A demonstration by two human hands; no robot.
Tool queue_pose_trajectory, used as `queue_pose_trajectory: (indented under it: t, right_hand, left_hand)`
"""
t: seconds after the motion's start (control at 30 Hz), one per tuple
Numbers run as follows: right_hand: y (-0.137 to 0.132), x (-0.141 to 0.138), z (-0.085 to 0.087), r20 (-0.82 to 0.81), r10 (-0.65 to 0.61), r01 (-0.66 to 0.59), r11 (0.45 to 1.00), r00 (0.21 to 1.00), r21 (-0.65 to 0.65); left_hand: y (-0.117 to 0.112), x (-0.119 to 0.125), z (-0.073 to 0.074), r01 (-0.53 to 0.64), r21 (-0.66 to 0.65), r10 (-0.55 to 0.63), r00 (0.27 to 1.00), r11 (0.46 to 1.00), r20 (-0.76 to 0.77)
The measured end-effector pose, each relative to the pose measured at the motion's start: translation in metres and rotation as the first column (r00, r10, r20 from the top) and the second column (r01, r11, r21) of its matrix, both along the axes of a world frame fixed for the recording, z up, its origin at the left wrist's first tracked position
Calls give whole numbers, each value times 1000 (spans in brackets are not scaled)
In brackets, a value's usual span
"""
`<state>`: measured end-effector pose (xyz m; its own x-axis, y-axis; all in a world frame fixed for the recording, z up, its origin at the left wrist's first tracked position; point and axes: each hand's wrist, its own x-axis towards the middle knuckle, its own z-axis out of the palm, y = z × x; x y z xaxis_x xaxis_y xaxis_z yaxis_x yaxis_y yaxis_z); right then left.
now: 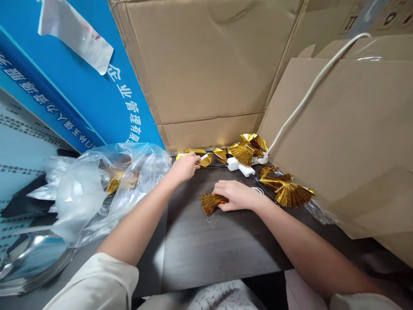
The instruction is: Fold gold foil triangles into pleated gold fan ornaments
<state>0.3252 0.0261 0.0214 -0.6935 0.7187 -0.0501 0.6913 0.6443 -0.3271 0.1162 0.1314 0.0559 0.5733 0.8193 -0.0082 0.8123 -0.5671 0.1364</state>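
Note:
My right hand is closed over a pleated bundle of gold foil paper, whose fanned end spreads out to the left just above the table. My left hand is at the back edge of the table, its fingers curled at a folded gold foil piece with a white patch. The fingertips are partly hidden there. Two more gathered gold foil fans lie near the right hand: one fan rests over the power strip, the other fan is tied in the middle at the right.
A clear plastic bag with gold pieces inside stands at the left. White plugs and a white cable are at the back right. Cardboard boxes and a blue printed board wall in the dark table.

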Motion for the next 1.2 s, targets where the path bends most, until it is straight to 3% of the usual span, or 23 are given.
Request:
queue_pose_trajectory:
  t: [0.1,0.2,0.4,0.53,0.73,0.9,1.07,1.2]
  right_hand:
    - [-4,3,3,-58,10,-10,1000,998,-5]
    - [-8,2,2,-81,29,-28,1000,996,7]
    - [-9,-1,-5,-45,17,-19,999,999,-50]
    - [-7,0,-5,-61,-14,7,993,998,-118]
    - [-2,-5,-3,-13,5,-7,991,1000,-135]
    - [-1,-4,-5,-27,17,-21,992,999,-126]
    - [-1,-2,-8,-29,18,-21,990,999,-136]
    - [0,-2,-9,-49,18,-26,987,999,-157]
  left_hand:
    - [-27,-18,-1,101,-60,-102,995,993,-11]
    - [-44,-36,-14,203,-122,-204,979,972,4]
    - [-48,-52,-47,315,-85,-292,934,945,207]
    - [-51,-51,-56,331,-55,-303,909,942,285]
    - [-54,-49,-59,314,-56,-277,897,948,345]
    - [-56,-46,-67,181,-16,-160,904,983,396]
    - [-59,-43,-69,60,-56,-35,924,997,380]
    - [-58,-43,-69,59,-70,-26,918,996,396]
